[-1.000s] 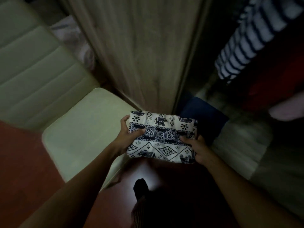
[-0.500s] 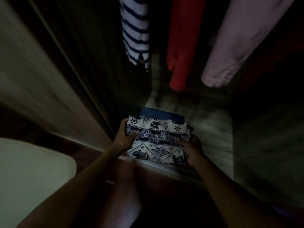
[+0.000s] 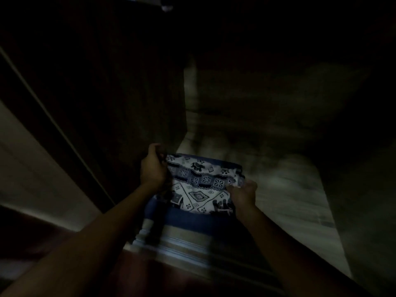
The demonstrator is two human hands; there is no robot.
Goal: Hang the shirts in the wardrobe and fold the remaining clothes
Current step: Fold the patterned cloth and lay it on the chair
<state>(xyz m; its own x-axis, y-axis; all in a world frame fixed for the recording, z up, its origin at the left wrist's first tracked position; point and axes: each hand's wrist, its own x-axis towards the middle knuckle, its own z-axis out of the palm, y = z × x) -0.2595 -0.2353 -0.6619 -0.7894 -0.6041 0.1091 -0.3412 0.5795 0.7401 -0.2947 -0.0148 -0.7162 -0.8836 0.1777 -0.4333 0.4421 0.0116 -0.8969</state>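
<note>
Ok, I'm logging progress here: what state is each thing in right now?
Patterned cloth: folded, atop the blue garment.
Blue garment: folded, inside the wardrobe.
Left-hand grip: holds the cloth's left corner.
Right-hand grip: pinches its right edge.
Wardrobe: open.

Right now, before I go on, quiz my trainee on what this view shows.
1. True or false: the left hand and the right hand both hold the patterned cloth.
2. What shows beneath the cloth? A) a blue folded garment B) a wooden hanger C) a shoe box
3. Fill in: the cloth is ____, not spread out flat.
Key: 1 true; 2 A; 3 folded.
</note>
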